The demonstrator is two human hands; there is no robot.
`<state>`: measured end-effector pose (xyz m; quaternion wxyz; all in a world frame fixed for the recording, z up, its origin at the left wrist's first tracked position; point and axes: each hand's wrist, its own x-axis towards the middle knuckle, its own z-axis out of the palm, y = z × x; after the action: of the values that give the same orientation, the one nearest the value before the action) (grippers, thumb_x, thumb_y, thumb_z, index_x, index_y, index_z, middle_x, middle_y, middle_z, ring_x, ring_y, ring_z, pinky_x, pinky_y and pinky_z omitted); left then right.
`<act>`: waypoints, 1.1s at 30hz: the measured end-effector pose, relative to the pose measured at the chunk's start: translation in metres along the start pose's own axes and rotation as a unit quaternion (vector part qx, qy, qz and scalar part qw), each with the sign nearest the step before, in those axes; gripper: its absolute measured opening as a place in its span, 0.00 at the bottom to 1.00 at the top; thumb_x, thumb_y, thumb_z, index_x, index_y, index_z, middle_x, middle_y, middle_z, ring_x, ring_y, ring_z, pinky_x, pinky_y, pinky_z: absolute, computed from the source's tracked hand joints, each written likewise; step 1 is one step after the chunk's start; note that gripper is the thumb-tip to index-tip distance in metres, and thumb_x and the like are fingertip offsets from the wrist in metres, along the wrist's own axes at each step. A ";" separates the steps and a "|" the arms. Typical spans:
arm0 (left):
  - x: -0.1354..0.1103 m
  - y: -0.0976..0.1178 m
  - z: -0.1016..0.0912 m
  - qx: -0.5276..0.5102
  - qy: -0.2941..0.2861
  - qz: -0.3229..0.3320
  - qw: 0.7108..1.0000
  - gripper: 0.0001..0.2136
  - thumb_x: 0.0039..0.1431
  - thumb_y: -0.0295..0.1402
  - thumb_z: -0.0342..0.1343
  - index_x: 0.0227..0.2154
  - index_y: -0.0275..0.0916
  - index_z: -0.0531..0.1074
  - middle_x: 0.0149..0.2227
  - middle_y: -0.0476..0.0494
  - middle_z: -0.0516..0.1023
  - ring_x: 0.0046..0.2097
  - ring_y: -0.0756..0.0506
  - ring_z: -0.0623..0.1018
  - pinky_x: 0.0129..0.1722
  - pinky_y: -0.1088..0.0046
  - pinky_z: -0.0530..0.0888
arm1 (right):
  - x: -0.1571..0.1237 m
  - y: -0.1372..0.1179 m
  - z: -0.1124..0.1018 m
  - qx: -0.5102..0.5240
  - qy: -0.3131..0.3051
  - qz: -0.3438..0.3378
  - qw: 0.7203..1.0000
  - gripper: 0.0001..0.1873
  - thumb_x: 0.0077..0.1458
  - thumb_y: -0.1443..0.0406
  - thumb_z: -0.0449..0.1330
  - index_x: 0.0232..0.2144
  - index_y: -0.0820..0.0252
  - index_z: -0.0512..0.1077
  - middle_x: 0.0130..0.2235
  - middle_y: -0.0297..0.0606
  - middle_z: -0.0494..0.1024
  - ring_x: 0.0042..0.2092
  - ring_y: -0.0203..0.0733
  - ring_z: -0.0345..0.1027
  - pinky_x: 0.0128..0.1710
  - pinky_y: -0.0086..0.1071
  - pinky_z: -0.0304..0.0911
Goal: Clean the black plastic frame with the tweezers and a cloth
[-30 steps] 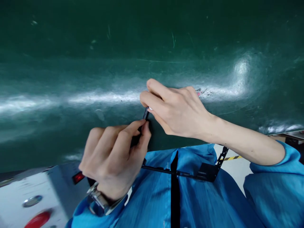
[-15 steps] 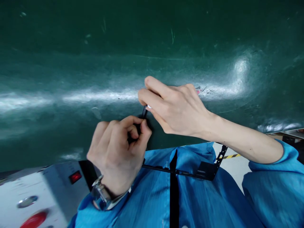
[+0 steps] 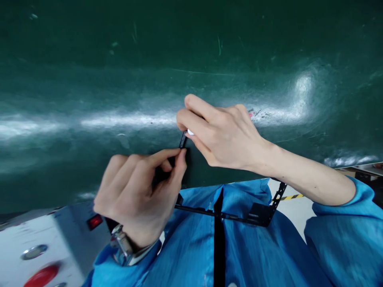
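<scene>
Okay, left hand (image 3: 139,193) pinches black strip (image 3: 182,140), thumb to index; right hand (image 3: 224,135) is curled on its far end. Strip sits over desk (image 3: 119,79), near its front edge. Black frame (image 3: 259,214) shows beyond that edge; can't tell if joined.

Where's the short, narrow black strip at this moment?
In the head view, the narrow black strip is just left of centre, its lower end pinched by the left hand, its upper end at the right hand, over the glossy green tabletop.
</scene>
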<state>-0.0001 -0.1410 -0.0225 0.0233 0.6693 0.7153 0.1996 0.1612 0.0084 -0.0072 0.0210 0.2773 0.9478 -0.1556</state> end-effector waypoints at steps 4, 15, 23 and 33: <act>0.008 0.001 0.001 0.001 -0.018 0.001 1.000 0.09 0.65 0.29 0.65 0.47 0.44 0.78 0.30 0.51 0.76 0.34 0.46 0.68 0.37 0.67 0.68 | 0.001 0.000 -0.001 0.008 -0.004 -0.001 1.000 0.16 0.70 0.70 0.47 0.52 0.57 0.72 0.53 0.36 0.75 0.36 0.36 0.69 0.27 0.37 0.41; 0.016 -0.003 0.005 -0.068 -0.072 -0.109 0.989 0.11 0.73 0.42 0.56 0.37 0.41 0.76 0.29 0.53 0.73 0.32 0.53 0.67 0.34 0.72 0.59 | 0.002 0.000 0.000 0.011 -0.010 0.005 1.000 0.17 0.70 0.70 0.47 0.53 0.57 0.72 0.53 0.38 0.75 0.37 0.36 0.70 0.28 0.33 0.45; 0.006 -0.008 -0.003 -0.113 -0.057 -0.189 0.974 0.11 0.69 0.44 0.60 0.40 0.43 0.79 0.30 0.56 0.73 0.31 0.56 0.68 0.34 0.74 0.60 | 0.002 0.001 0.000 0.015 -0.010 0.005 1.000 0.16 0.70 0.69 0.50 0.55 0.58 0.72 0.53 0.37 0.74 0.38 0.32 0.68 0.31 0.28 0.48; 0.004 -0.020 -0.009 -0.231 0.042 -0.223 0.946 0.08 0.60 0.37 0.70 0.34 0.39 0.79 0.37 0.47 0.84 0.40 0.48 0.83 0.44 0.68 0.77 | 0.000 0.003 0.005 -0.011 0.015 -0.013 1.000 0.16 0.72 0.69 0.47 0.55 0.59 0.70 0.50 0.37 0.73 0.35 0.32 0.66 0.31 0.28 0.50</act>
<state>-0.0222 -0.1400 -0.0201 0.1907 0.4602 0.7810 0.3768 0.1626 0.0096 -0.0133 0.0077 0.2675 0.9532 -0.1407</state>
